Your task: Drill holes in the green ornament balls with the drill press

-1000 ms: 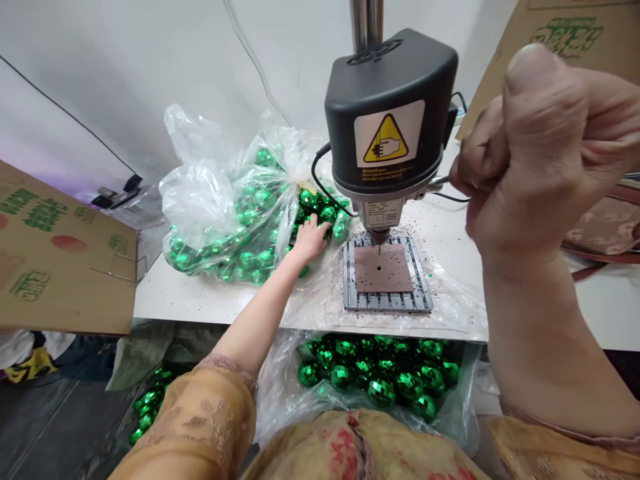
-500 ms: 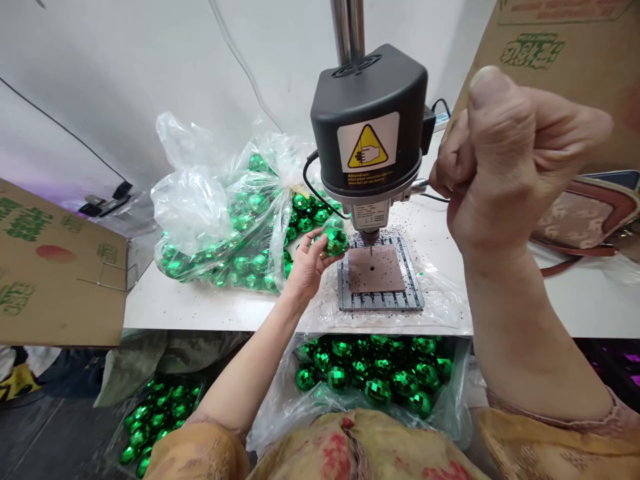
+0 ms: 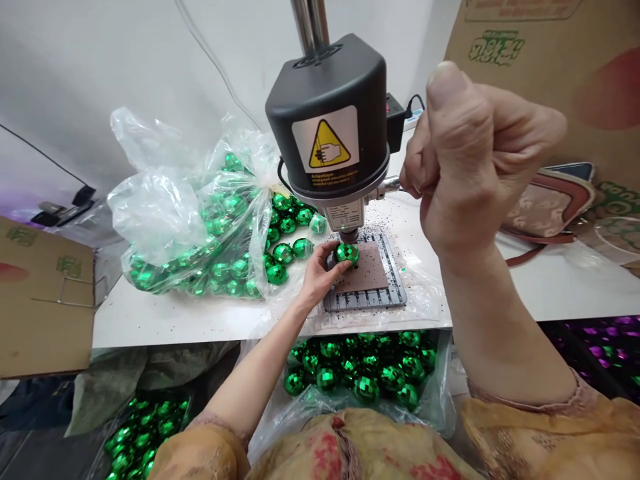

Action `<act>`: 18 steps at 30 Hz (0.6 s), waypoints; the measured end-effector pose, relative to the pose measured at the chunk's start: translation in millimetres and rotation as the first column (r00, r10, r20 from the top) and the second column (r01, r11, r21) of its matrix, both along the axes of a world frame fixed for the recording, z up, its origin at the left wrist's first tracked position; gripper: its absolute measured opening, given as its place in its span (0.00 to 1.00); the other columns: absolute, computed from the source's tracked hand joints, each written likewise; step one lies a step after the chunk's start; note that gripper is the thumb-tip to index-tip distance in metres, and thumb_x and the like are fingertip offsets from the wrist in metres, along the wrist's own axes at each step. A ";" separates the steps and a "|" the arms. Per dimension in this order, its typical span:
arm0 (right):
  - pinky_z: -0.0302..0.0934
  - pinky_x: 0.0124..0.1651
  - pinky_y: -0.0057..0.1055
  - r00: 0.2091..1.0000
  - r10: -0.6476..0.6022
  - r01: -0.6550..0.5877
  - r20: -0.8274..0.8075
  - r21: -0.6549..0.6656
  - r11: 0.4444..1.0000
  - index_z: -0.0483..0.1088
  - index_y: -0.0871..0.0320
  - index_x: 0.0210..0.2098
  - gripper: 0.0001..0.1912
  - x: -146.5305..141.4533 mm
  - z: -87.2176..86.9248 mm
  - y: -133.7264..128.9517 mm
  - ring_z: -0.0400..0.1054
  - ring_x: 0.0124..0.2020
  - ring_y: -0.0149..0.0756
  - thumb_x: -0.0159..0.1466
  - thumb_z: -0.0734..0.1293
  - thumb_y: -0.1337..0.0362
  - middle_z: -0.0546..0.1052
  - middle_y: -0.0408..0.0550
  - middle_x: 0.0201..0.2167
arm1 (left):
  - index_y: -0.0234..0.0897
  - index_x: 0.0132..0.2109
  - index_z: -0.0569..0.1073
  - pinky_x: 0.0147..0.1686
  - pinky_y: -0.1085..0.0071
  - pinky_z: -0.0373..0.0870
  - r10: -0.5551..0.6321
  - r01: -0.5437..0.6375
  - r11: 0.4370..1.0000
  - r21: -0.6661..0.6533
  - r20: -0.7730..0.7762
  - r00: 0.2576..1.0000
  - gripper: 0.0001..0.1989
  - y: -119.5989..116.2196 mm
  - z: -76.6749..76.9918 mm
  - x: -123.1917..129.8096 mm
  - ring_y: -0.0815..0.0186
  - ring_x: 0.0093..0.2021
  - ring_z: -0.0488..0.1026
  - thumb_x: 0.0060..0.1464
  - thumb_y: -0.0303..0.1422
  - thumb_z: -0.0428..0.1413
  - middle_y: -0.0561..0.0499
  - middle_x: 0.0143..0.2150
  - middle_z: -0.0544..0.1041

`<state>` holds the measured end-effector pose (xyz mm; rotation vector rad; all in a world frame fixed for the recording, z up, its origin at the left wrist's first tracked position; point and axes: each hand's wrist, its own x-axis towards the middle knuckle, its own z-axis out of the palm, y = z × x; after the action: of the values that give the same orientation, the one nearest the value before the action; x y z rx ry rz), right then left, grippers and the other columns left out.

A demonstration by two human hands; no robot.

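Observation:
Between the thumb and fingers of my left hand [image 3: 323,272] is a shiny green faceted ball [image 3: 347,254]. It is directly under the chuck of a black bench drill press [image 3: 327,113]; whether the bit touches it I cannot tell. Below the ball, a brown square pad [image 3: 373,270] with a dark hole lies on the slotted metal base [image 3: 397,297]. My right hand [image 3: 470,160] is closed in a fist at the drill's right side, around the end of the feed handle [image 3: 391,185], most of which the fingers hide.
A clear plastic bag [image 3: 155,213] of green balls lies left on the white table [image 3: 175,327], with loose balls [image 3: 283,253] beside it. A lined bin of balls [image 3: 367,389] is below the edge. Cardboard boxes [image 3: 45,300] flank both sides; a handbag [image 3: 545,203] sits right.
My left hand has carried the green ball rightward from beside the base to under the drill chuck. The camera view has shifted. My right hand stays closed at the handle.

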<state>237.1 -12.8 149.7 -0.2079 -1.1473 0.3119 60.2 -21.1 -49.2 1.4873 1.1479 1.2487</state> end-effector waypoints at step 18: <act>0.36 0.22 0.32 0.998 -0.061 0.062 0.007 -0.049 0.997 0.50 0.58 0.15 0.34 0.9 -0.2 -0.1 0.46 0.14 0.23 0.63 0.66 0.42 0.49 0.38 0.12 | 0.39 0.52 0.71 0.50 0.60 0.76 0.056 -0.054 0.996 0.073 -0.030 0.998 0.29 -21.7 3.4 24.3 0.59 0.48 0.78 0.49 0.46 0.70 0.45 0.49 0.79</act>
<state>238.1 -12.9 149.5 -0.2870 -1.1370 0.2856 84.5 -42.7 -45.7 1.5431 1.1829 1.3201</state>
